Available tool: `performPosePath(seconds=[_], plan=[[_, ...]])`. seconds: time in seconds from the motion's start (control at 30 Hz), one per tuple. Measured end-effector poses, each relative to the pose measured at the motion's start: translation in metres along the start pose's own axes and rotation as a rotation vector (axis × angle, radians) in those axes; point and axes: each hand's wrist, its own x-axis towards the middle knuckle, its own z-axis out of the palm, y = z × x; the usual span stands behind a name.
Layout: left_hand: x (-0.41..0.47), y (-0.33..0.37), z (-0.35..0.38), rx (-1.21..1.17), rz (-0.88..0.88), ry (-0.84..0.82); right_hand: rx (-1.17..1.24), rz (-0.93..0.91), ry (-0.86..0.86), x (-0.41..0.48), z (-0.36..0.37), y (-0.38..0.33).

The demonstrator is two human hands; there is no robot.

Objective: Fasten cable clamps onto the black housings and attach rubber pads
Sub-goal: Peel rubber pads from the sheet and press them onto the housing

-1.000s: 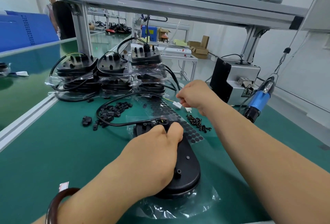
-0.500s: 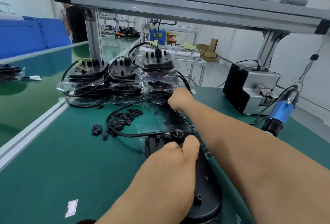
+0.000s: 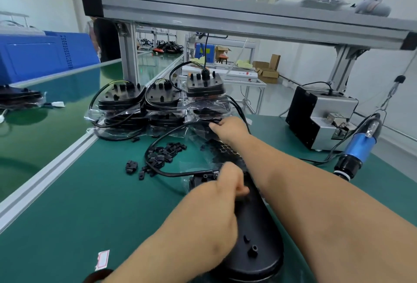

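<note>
Head view: the black housing (image 3: 255, 237) lies on the tabletop (image 3: 67, 215) with its long axis running roughly 12 to 6 o'clock, and its cable (image 3: 171, 173) leaves the far end. There the left hand (image 3: 216, 194) has its grip curled tight on the housing, pinning it. Loose cable clamps (image 3: 167, 154) lie at 11 o'clock from that hand and the rubber pad sheet (image 3: 225, 154) at 12. The sheet is nearer the right hand (image 3: 230, 128), which reaches past it to the bagged stack (image 3: 203, 106); whether its grip holds anything, I cannot tell.

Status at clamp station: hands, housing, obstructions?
Left hand holds black housing. Right hand at cable by bagged stack, grip unclear. Forearm covers part of pad sheet.
</note>
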Motion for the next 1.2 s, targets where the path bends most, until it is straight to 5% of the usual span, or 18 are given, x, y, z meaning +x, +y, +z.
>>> performPosePath(seconds=[0.13, 0.27, 0.4, 0.53, 0.67, 0.87, 1.03, 1.2], plan=[[0.026, -0.030, -0.056, -0.268, -0.093, 0.352, 0.764, 0.009, 0.119, -0.022, -0.016, -0.001], [0.060, -0.073, -0.109, -0.417, -0.340, 0.722, 1.192, 0.032, 0.122, -0.038, -0.031, 0.003], [0.073, -0.089, -0.123, -0.369, -0.476, 0.564, 1.543, -0.118, 0.147, -0.050, -0.040, 0.010], [0.071, -0.063, -0.116, -0.532, -0.303, 0.332, 1.764, -0.168, 0.128, -0.063, -0.044, 0.007], [0.052, -0.022, -0.121, -0.567, -0.074, 0.247, 1.714, -0.184, 0.069, -0.075, -0.046, 0.006], [-0.004, 0.022, -0.081, -0.081, 0.180, 0.133, 1.291, 0.124, -0.108, -0.090, -0.050, 0.009], [-0.028, 0.032, -0.024, 0.321, 0.384, 0.071, 1.153, 0.041, -0.248, -0.130, -0.059, 0.019], [-0.030, 0.028, 0.009, 0.528, 0.450, 0.133, 0.673, -0.112, -0.033, -0.172, -0.045, 0.037]])
